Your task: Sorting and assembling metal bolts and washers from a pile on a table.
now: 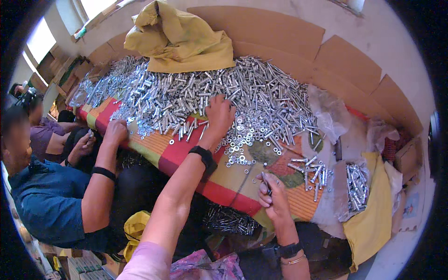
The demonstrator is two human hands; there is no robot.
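A large heap of silver anchor bolts (186, 88) covers the back of a table with a patterned cloth (182, 154). My left hand (220, 114) reaches into the heap's near edge, its fingers curled down among the metal pieces. What its fingertips hold, if anything, is hidden. Just right of it lies a spread of loose washers and nuts (240, 147). Over the table's front edge, my right hand (276, 196) is closed round a metal bolt (266, 183), which points up between thumb and fingers. A small group of bolts (315, 172) lies to the right of that hand.
A box of bolts (357, 186) stands at the right beside yellow cloth (373, 205). Another yellow sack (186, 44) lies on the heap. Cardboard sheets (280, 35) line the back. At left, a co-worker's hand (116, 130) touches washers; another person sits beyond.
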